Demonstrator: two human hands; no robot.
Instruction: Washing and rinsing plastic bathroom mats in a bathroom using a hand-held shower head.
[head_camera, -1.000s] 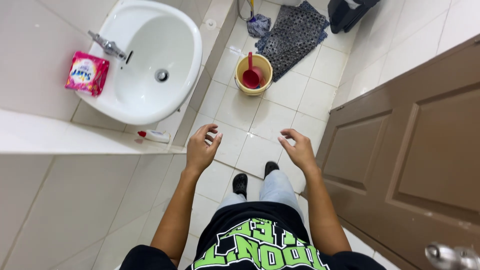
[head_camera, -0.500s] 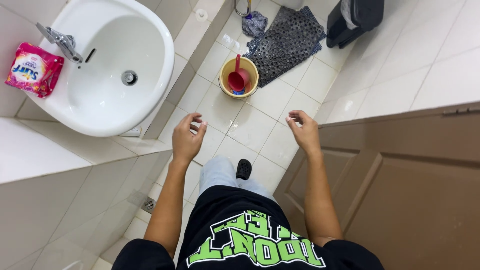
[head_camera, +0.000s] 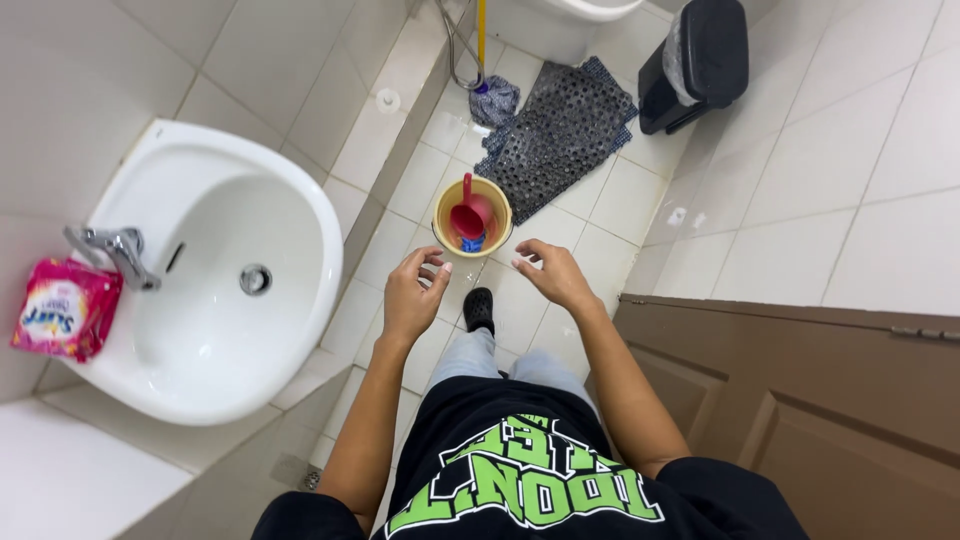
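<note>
Both hands hang in the air above the tiled floor, held out in front of the person at about the same height and a little apart. The left hand (head_camera: 412, 297) has its fingers loosely curled inward with nothing between them; the right hand (head_camera: 553, 274) is spread a bit wider, fingers relaxed and pointing toward the left one, and it too holds nothing. Seen from above, the round yellow plastic bucket (head_camera: 443, 222) stands on the floor just beyond the fingertips, in line with the gap between the two hands, touched by neither. Inside it lie a red plastic dipper with a straight handle (head_camera: 468, 214) and something small and blue beneath. Below the hands one foot in a black clog (head_camera: 479, 308) shows on the white floor tiles (head_camera: 580, 210). Farther out, past the bucket, a dark perforated rubber mat (head_camera: 555, 130) lies spread, with a grey mop head (head_camera: 494, 101) at its near corner and a black lidded waste bin (head_camera: 698, 62) to its right. To the left a white ceramic washbasin (head_camera: 215, 270) juts from the wall, with a metal tap (head_camera: 115, 250) and a pink detergent packet (head_camera: 60, 308) at its edge. A brown panelled door (head_camera: 840, 400) stands at the right.
</note>
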